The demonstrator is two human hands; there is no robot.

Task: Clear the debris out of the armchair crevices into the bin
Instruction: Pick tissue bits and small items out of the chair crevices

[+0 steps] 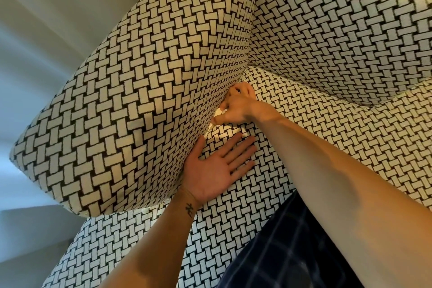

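Note:
An armchair (145,105) in black-and-white woven fabric fills the view. My right hand (236,105) is at the crevice between the left arm and the seat cushion, fingers curled and pinching a small white scrap of debris (218,112). More white bits (211,127) show in the crevice just below it. My left hand (217,168) lies palm up with straight fingers on the seat cushion (327,138), its edge against the armrest, holding nothing. No bin is in view.
The chair back (339,11) rises at the upper right. A pale wall (46,30) stands to the left of the armrest. Dark checked trousers (287,250) are at the bottom right, against the seat front.

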